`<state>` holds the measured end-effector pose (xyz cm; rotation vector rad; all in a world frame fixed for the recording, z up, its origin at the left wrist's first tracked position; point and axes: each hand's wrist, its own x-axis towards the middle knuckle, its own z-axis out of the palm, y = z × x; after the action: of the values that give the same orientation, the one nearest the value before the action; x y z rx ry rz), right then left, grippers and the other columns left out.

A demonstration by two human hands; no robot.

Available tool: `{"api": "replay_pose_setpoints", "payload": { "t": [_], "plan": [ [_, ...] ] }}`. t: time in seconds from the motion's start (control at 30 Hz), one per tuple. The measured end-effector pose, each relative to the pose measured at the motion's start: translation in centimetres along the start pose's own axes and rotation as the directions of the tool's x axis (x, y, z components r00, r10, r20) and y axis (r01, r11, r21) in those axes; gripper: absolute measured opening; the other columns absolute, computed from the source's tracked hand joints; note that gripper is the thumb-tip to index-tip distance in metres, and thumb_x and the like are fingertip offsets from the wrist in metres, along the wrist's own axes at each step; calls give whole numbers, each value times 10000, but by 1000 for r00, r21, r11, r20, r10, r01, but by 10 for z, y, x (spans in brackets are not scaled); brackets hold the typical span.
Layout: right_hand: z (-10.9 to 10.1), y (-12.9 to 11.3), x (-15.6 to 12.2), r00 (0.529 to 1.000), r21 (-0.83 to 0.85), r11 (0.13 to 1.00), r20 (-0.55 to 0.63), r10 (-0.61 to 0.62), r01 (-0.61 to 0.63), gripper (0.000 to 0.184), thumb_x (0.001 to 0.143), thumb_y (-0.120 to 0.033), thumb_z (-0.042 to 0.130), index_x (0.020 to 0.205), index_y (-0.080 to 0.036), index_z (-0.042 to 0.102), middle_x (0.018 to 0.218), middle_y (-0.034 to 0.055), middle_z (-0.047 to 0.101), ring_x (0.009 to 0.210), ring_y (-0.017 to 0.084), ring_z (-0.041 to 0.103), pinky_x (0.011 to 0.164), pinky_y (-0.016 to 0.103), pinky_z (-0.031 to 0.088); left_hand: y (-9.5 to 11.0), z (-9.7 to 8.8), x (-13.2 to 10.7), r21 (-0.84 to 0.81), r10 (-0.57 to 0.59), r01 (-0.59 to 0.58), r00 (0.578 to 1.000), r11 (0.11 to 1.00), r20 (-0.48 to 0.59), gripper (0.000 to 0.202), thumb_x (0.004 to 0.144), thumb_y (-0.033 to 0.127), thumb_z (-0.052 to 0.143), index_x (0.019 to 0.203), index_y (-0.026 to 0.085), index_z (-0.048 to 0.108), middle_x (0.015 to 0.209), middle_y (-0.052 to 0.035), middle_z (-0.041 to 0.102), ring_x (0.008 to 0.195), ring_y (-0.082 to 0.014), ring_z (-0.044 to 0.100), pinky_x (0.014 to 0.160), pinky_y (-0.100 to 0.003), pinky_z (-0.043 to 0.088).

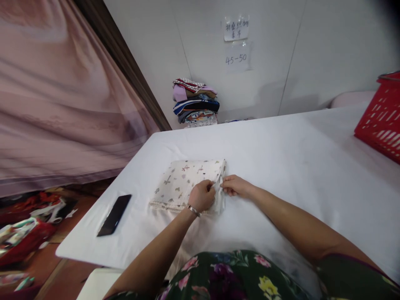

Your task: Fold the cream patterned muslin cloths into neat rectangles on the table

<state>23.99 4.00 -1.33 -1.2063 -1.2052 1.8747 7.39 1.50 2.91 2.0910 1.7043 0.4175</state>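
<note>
A cream cloth (179,181) with small printed figures lies folded into a flat, layered rectangle on the white-covered table. At its right side my left hand (202,196), with a bracelet at the wrist, rests on the cloth and has its fingers pinched on the layers near the edge. Just across from it my right hand (236,186) comes in from the right, fingers closed on the cloth's right edge. The fingertips of both hands are close together, and the fold between them is partly hidden.
A black phone (114,215) lies left of the cloth on the white tabletop (281,158). Folded clothes (196,102) are piled beyond the far edge, against the wall. On the right stands a red basket (381,116). A pink curtain (62,91) hangs at left, with clutter on the floor below.
</note>
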Motion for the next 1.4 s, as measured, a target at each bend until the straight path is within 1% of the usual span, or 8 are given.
{"api": "replay_pose_setpoints", "payload": {
  "t": [0.17, 0.47, 0.6, 0.83, 1.0, 1.2, 1.3, 1.4],
  "plan": [
    [0, 1, 0, 999, 78, 997, 38, 7, -10, 124, 658, -216, 583, 599, -160, 489, 463, -54, 521, 327, 48, 441, 282, 161, 190, 6, 10, -12, 357, 225, -195, 973, 913, -44, 153, 810, 215, 419, 858, 210, 564, 871, -34, 605, 789, -147, 569, 657, -246, 379],
    [2, 0, 0, 1000, 46, 999, 2, 18, -18, 167, 674, -204, 571, 562, -168, 452, 453, -49, 524, 316, 54, 443, 276, 170, 205, 10, -11, -5, 479, 155, -109, 986, 871, -58, 184, 808, 195, 413, 933, 222, 545, 940, -24, 581, 783, -154, 576, 612, -259, 381],
    [2, 1, 0, 999, 72, 997, 12, 30, -31, 142, 677, -205, 580, 592, -164, 474, 466, -49, 529, 329, 50, 449, 283, 165, 199, 20, -9, -10, 574, 191, -192, 980, 796, 64, 184, 829, 169, 364, 873, 196, 541, 889, -53, 556, 771, -176, 574, 596, -275, 384],
    [-1, 2, 0, 997, 69, 998, 71, 9, -14, 189, 703, -295, 617, 636, -159, 505, 529, -28, 568, 366, 65, 495, 288, 167, 257, 20, 5, -10, 460, 150, -180, 984, 869, 101, 157, 814, 194, 401, 884, 192, 541, 915, -57, 564, 782, -177, 579, 622, -279, 404],
    [1, 2, 0, 1000, 19, 1000, 20, 14, -14, 225, 721, -314, 621, 616, -159, 497, 500, -36, 556, 348, 58, 477, 282, 166, 252, 6, -2, -5, 87, 76, -82, 995, 993, 66, 161, 770, 308, 499, 859, 208, 589, 775, -4, 595, 702, -129, 560, 633, -239, 408],
    [1, 3, 1, 1000, 10, 1000, 21, 2, -2, 178, 750, -249, 570, 614, -160, 498, 506, -34, 567, 349, 56, 473, 288, 169, 254, -7, -7, 2, -278, -30, 70, 989, 958, 145, 200, 727, 355, 536, 795, 180, 604, 583, 35, 548, 531, -102, 505, 518, -218, 385],
    [1, 3, 1, 1000, 9, 1000, 15, 8, -9, 167, 745, -239, 566, 616, -163, 492, 500, -36, 565, 351, 57, 474, 290, 169, 250, -5, -12, 1, -237, -48, 68, 995, 969, 89, 153, 746, 306, 498, 743, 184, 591, 559, 37, 546, 513, -99, 503, 517, -218, 373],
    [0, 3, 1, 1000, 12, 1000, 21, 11, -11, 166, 742, -240, 561, 614, -160, 490, 499, -35, 563, 352, 54, 476, 292, 163, 245, 2, -12, -6, -6, 60, -60, 998, 998, 14, 125, 733, 226, 497, 788, 206, 607, 655, 20, 597, 602, -110, 538, 578, -223, 375]
  ]
}}
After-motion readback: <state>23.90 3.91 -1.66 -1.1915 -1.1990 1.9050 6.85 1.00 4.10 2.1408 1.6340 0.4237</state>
